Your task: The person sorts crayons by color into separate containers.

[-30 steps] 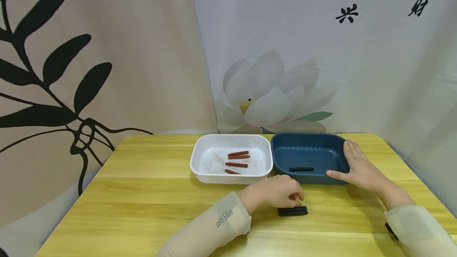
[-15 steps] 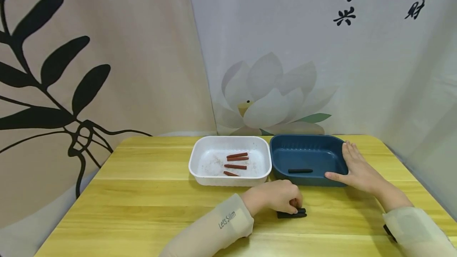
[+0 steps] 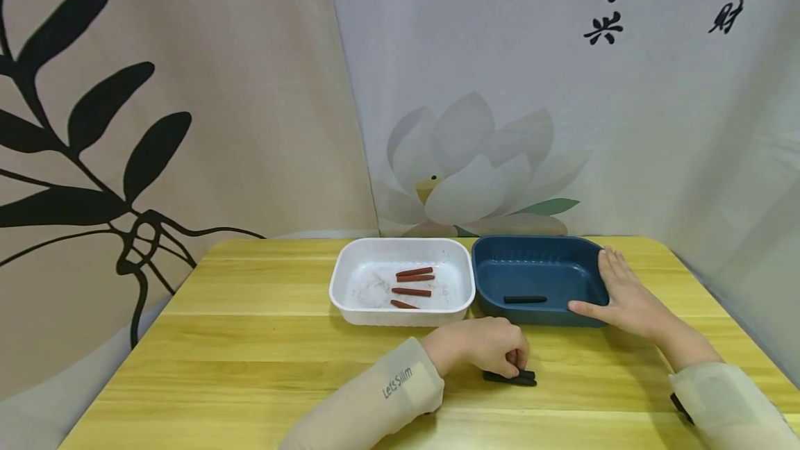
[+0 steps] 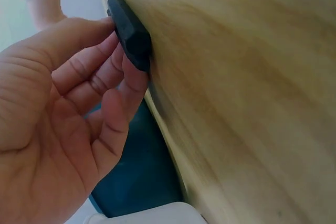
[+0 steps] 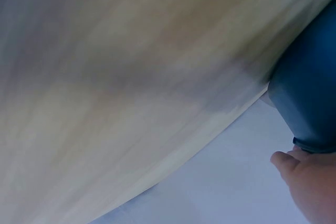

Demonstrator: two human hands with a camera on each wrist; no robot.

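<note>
My left hand [image 3: 484,347] is low over the table in front of the blue tray. Its thumb and fingertips pinch a black crayon [image 4: 128,27], which looks faceted in the left wrist view. Beneath those fingers in the head view, another black crayon [image 3: 521,382] lies on the table, partly covered. The blue tray [image 3: 540,244] has one black crayon [image 3: 525,299] on its floor. My right hand [image 3: 631,301] rests against the tray's right end, fingers stretched along the side and thumb at the near rim; the right wrist view catches only part of this hand.
A white tray [image 3: 400,316] stands left of the blue one, holding several reddish-brown crayons [image 3: 412,292] and some crumbs. Both sit near the back of the wooden table [image 3: 250,353], before a printed cloth [image 3: 281,89].
My left hand has come down onto the black crayons and pinches one. The crayons have shifted slightly under the fingers. My right hand stays at the blue tray.
</note>
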